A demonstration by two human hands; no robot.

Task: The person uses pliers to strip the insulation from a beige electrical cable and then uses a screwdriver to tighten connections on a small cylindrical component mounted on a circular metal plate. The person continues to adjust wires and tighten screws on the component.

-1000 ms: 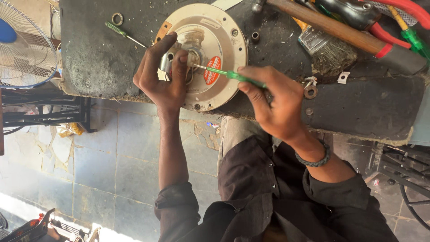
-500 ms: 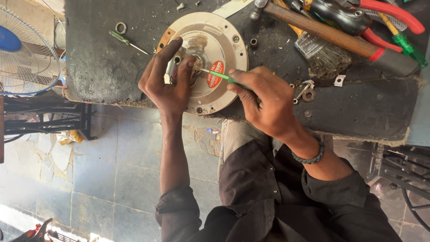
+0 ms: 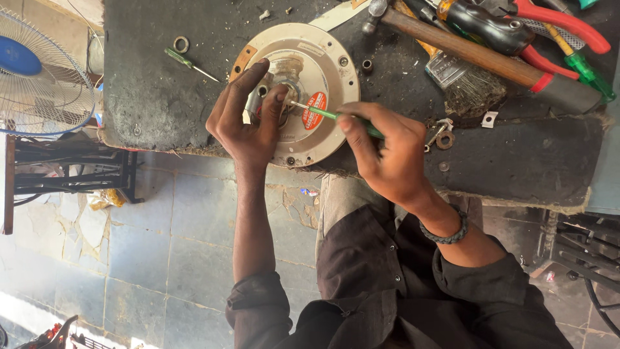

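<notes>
Both hands are busy on the round motor housing [image 3: 303, 90] on the worktop [image 3: 155, 97]. Left hand [image 3: 248, 123] grips its metal hub, right hand [image 3: 387, 155] pinches a green screwdriver [image 3: 336, 116], tip at the hub.

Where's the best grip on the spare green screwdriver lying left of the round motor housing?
Probably by the green handle, coming from above. The spare screwdriver lies flat on the dark bench, handle toward the washer, thin shaft pointing at the round motor housing. The handle is the thickest part and nothing touches its sides; the shaft looks too slim to pinch.
</notes>
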